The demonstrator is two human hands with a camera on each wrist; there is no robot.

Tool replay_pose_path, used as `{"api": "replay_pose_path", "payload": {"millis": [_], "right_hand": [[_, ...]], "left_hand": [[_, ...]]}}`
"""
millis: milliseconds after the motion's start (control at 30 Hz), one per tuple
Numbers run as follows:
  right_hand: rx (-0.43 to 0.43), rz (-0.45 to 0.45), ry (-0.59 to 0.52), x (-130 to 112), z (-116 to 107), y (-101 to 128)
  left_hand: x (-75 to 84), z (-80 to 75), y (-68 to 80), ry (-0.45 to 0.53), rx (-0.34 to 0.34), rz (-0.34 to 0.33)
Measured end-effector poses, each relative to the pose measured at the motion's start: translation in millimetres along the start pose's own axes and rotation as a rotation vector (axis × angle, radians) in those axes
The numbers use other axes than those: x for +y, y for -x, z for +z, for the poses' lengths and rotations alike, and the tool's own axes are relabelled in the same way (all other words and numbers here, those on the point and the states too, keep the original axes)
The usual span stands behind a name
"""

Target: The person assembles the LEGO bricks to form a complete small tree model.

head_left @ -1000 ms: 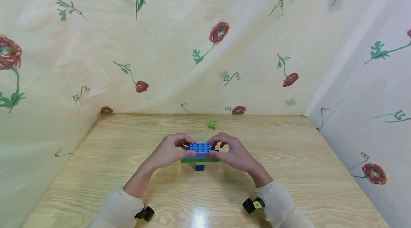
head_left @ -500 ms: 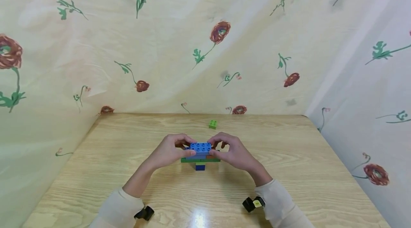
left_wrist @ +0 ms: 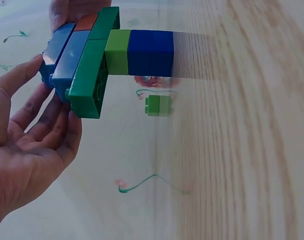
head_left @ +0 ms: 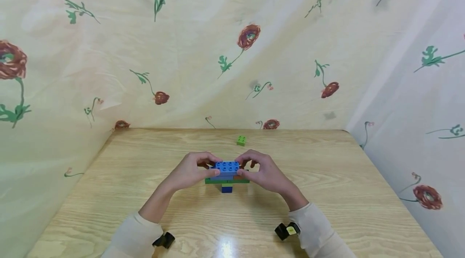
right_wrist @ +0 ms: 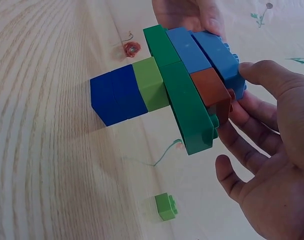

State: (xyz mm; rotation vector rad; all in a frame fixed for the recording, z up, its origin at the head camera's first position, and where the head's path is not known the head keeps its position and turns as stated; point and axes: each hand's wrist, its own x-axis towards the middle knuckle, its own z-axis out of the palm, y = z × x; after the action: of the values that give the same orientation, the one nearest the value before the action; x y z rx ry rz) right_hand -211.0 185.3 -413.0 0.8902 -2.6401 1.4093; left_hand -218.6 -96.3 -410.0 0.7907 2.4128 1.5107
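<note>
A stack of toy building bricks stands upright on the table. Its foot is dark blue (right_wrist: 116, 95), with a lime brick (left_wrist: 117, 52) above. Green bricks (left_wrist: 89, 80) spread wide over that, carrying a blue brick (right_wrist: 188, 49) and an orange-brown brick (right_wrist: 211, 90). On top lies another blue brick (head_left: 227, 166), a thin dark seam beneath it. My left hand (head_left: 192, 170) pinches its left end between thumb and fingers; other fingers reach behind the stack. My right hand (head_left: 264, 173) pinches its right end in the same way, lower fingers loosely bent.
A loose lime brick (head_left: 241, 141) lies behind the stack, towards the back edge of the wooden table (head_left: 145, 145). A flower-patterned cloth (head_left: 189, 48) hangs behind and along the sides. Black wrist devices (head_left: 287, 231) sit at both sleeves.
</note>
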Motion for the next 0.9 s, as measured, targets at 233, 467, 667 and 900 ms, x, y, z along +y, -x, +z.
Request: {"api": "replay_pose_path", "payload": {"millis": [233,467,667,900], "right_hand": [[-0.002,-0.014,-0.003,0.5,-0.3,-0.8],[-0.003,-0.040,-0.009,3.5,1.7,0.1],[0.007,-0.063,-0.024,6.6,3.5,0.1],[0.007,-0.076,0.003,8.7,5.1,-0.2]], "left_hand": [[-0.4,-1.1,-1.2,0.007,-0.007,0.006],[-2.1,-0.3,-1.7,0.022,-0.017,-0.004],[-2.5,0.0,-1.9,0.028,-0.017,0.005],[-2.9,0.7,0.1,0.037,-0.017,-0.005]]}}
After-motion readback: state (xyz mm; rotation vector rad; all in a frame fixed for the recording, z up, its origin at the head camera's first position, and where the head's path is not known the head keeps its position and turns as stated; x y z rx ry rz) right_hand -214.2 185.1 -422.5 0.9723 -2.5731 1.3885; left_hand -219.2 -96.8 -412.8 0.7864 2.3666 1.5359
